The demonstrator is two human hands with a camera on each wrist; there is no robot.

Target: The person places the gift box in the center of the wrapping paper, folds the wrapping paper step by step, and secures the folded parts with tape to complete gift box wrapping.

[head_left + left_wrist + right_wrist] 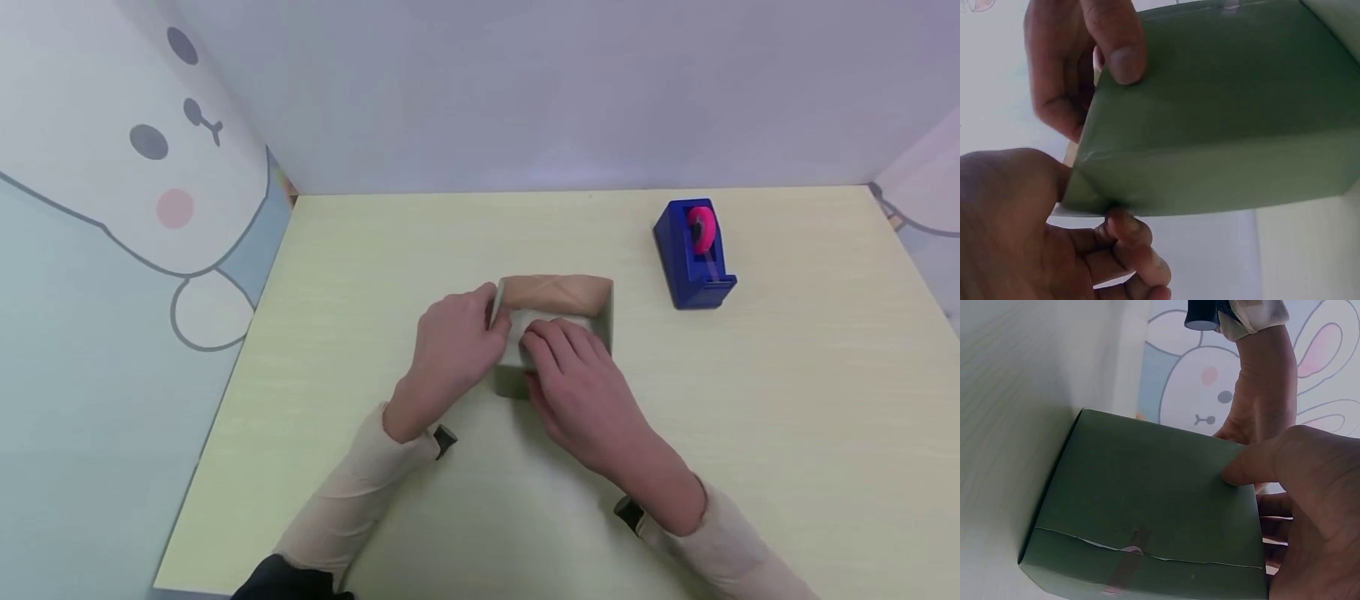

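Observation:
In the head view a small green paper box [513, 383] stands at the middle of the table, its top open. A creased tan piece [555, 293] lies along its far side; whether it is a flap or separate paper I cannot tell. My left hand [461, 340] pinches the box's left wall between thumb and fingers. My right hand [581, 387] grips the near wall, thumb pressed on the green outside [1147, 481], fingers over the rim and partly hidden. A strip of tape [1124, 569] crosses a slightly gaping seam on the box.
A blue tape dispenser [693, 258] with a pink roll stands behind and right of the box on the pale table [787, 400]. A wall [570, 92] rises at the table's far edge, and a panel with a cartoon animal [112, 250] flanks the left side.

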